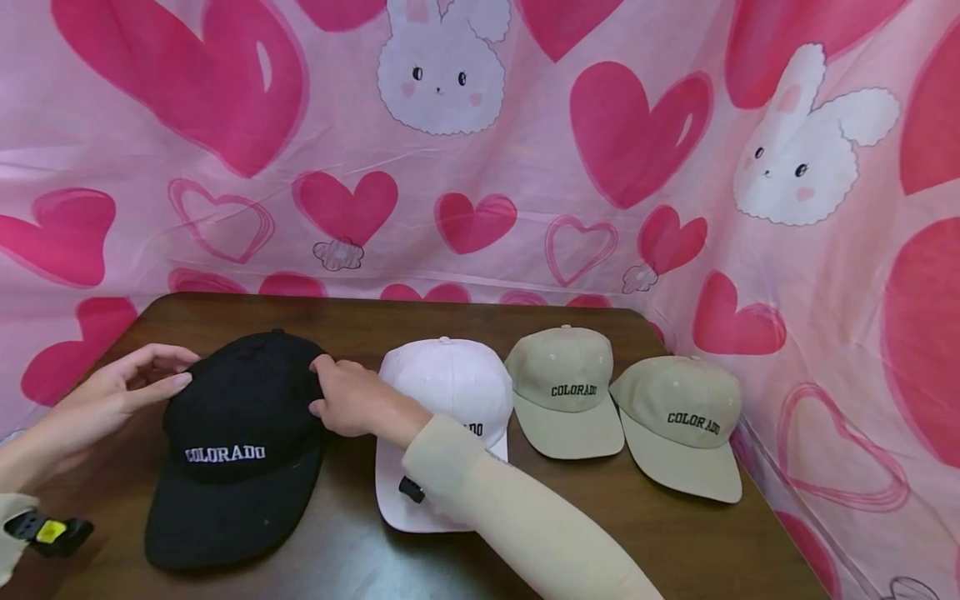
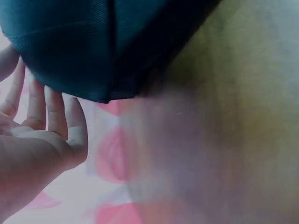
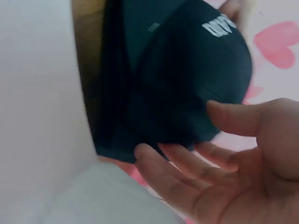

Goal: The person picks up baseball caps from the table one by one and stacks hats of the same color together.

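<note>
A black baseball cap with white COLORADO lettering sits at the left of the table, its brim towards me. My left hand is at the left of its crown, thumb and fingers apart, tips at the fabric. In the left wrist view those fingers reach along the cap's edge. On the other side my right hand touches the crown; in the right wrist view its thumb and fingertips rest on the outside. A white cap lies partly behind my right forearm, which covers some of its lettering.
Two beige caps with black COLORADO lettering stand at the right, the outer one near the table's right edge. The brown wooden table borders a pink cloth with hearts and rabbits at the back and sides.
</note>
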Motion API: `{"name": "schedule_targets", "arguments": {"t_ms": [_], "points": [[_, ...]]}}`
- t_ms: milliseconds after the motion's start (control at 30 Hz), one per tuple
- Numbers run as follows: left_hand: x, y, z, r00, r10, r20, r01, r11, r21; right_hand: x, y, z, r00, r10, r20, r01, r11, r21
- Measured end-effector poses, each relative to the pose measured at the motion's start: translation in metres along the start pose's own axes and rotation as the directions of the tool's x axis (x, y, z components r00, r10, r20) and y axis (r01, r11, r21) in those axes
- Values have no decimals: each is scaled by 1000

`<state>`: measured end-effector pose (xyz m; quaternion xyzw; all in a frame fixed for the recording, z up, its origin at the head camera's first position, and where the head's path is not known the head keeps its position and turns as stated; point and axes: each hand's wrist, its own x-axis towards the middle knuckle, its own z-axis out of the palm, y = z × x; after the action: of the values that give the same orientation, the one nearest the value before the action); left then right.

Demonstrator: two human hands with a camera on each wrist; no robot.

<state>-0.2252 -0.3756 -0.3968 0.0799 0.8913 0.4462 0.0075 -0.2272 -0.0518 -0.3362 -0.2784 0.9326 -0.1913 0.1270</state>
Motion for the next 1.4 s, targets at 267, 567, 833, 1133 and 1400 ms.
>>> {"name": "schedule_targets", "arguments": {"t_ms": [267,567,833,1133,1400], "points": [[-5,37,-13,988,66,-138,-48,990,134,-48,26,-56,967,-254,-22,255,962,98],[-9,114,8,961,233,-147,-228,972,54,-118,105,-120,941,-202,-273,243,962,123],[2,184,59,924,383,-14,-382,919,-101,-160,188,-151,929,-9,-370,75,984,164],[12,253,140,817,561,136,-512,812,-279,-175,263,-150,907,132,-400,-48,976,213],[27,288,216,785,589,193,-492,782,-383,-168,314,-127,901,257,-350,-184,956,227]]}}
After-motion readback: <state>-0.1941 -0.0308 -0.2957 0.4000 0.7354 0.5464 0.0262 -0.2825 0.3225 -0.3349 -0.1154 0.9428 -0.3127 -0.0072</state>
